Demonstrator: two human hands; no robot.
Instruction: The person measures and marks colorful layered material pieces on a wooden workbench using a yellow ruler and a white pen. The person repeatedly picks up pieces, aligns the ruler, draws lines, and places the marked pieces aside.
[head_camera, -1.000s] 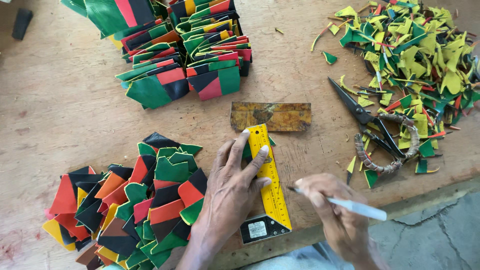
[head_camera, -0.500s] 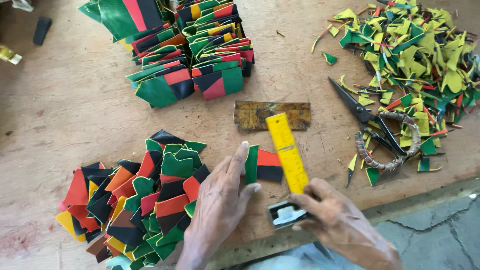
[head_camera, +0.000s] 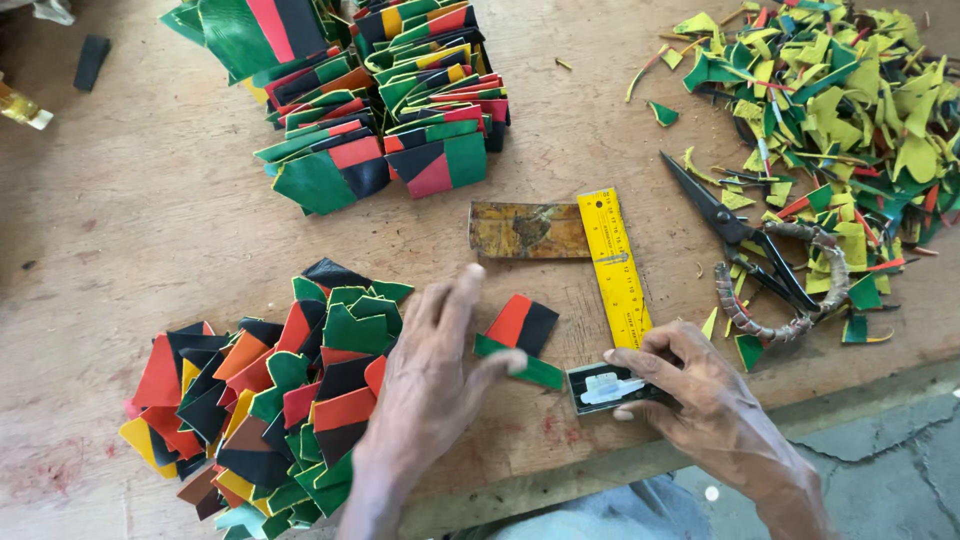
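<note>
My left hand (head_camera: 430, 385) lies flat on the wooden table (head_camera: 130, 230), its fingertips on a small red, black and green leather piece (head_camera: 520, 335). My right hand (head_camera: 700, 400) grips the dark handle end of a yellow ruler square (head_camera: 615, 265), and a white pen lies under its fingers. The ruler runs up to a rusty metal strip (head_camera: 528, 230). Left of my left hand spreads a heap of cut coloured pieces (head_camera: 260, 400).
Stacks of folded green, red and black pieces (head_camera: 370, 100) sit at the top. Black scissors with wrapped handles (head_camera: 755, 255) lie right of the ruler, beside a pile of yellow and green offcuts (head_camera: 840, 90). The table's front edge runs below my hands.
The yellow ruler has shifted right, off the small piece, which now lies uncovered. My right hand moved from holding the pen aside to the ruler's handle end.
</note>
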